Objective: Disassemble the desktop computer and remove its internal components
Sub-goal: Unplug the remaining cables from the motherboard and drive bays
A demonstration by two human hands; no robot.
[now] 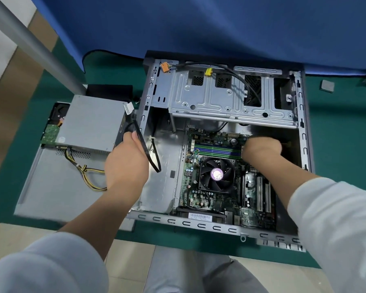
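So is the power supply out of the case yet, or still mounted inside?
Out. The power supply lies on the removed side panel left of the case.

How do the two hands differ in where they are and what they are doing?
The left hand is at the case's left edge, beside the power supply lying outside; the right hand is inside the case, over the motherboard by the memory slots. The left hand grips a black cable; the right hand's fingers are curled down, and what they hold, if anything, is hidden. Both have pale sleeves.
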